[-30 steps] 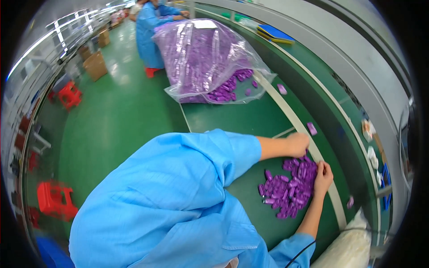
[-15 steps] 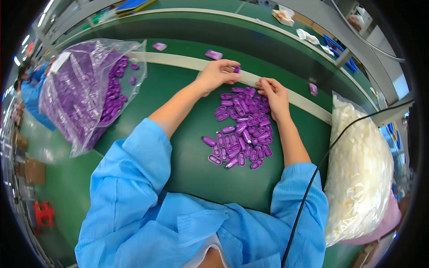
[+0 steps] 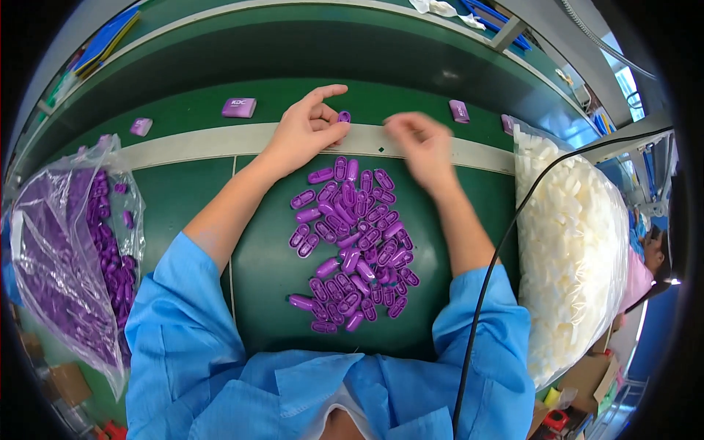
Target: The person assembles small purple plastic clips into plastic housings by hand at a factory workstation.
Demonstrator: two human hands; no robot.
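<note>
My left hand (image 3: 306, 132) is over the pale strip at the far side of the work surface, its thumb and fingers pinched on a small purple plastic shell (image 3: 344, 116). My right hand (image 3: 422, 143) hovers to the right of it, smeared by motion, so its fingers and anything in them cannot be made out. Between my forearms and nearer to me lies a loose heap of oval purple plastic shells (image 3: 350, 268). Some show their hollow side, others their smooth rounded back.
A clear bag of purple parts (image 3: 55, 271) lies open at the left. To the right stands a full clear bag of cream-white pieces (image 3: 561, 264), with a black cable (image 3: 506, 253) hanging before it. Purple blocks (image 3: 239, 108) rest on the green belt beyond the pale strip (image 3: 220, 143).
The view has turned to the right. My right hand has moved away from the left and is now in motion. My left hand still pinches the purple plastic shell.
</note>
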